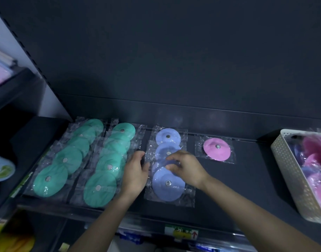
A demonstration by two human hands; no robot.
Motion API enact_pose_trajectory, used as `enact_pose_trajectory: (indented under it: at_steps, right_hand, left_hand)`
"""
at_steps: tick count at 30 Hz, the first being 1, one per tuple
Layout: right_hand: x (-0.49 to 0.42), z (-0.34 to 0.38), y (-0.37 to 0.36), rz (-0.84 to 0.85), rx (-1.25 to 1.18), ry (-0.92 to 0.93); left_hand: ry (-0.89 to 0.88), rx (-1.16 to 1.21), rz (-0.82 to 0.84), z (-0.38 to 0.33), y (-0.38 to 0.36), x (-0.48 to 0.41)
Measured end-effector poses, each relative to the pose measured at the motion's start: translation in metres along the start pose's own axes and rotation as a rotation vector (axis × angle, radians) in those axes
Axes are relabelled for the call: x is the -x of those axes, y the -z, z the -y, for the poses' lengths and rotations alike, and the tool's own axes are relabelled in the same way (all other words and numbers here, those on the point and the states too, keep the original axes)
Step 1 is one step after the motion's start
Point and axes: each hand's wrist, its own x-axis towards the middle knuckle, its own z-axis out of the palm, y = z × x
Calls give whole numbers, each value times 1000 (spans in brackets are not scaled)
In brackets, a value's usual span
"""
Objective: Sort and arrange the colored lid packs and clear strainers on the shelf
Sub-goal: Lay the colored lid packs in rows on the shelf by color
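Two overlapping rows of green lid packs lie on the left of the dark shelf. A column of blue lid packs runs down the middle. A single pink lid pack lies to its right. My left hand rests at the left edge of the blue column, fingers on the clear wrapper. My right hand pinches a blue pack in the middle of that column, partly hiding it.
A white perforated basket at the right holds more pink and blue packs. Another shelf unit with goods stands at the left. A price label sits on the shelf's front edge, with more goods below.
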Motion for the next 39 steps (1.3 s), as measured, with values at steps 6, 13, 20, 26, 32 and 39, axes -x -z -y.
enact_pose_trajectory:
  at_steps: [6, 13, 20, 26, 32, 39]
  right_hand:
    - [38, -17, 5, 177, 352, 160]
    - [50, -26, -17, 252, 578, 187]
    - [48, -18, -27, 239, 560, 145]
    - [46, -14, -38, 208, 590, 121]
    - [46, -12, -33, 202, 503, 129]
    - [49, -29, -22, 215, 437, 8]
  left_hand:
    - [-68, -39, 108, -3, 1, 11]
    - [-124, -109, 155, -8, -2, 10]
    - [-119, -164, 159, -6, -3, 4]
    - [-99, -193, 156, 6, -4, -2]
    - [-131, -218, 161, 5, -3, -4]
    - [-133, -171, 242, -1, 0, -1]
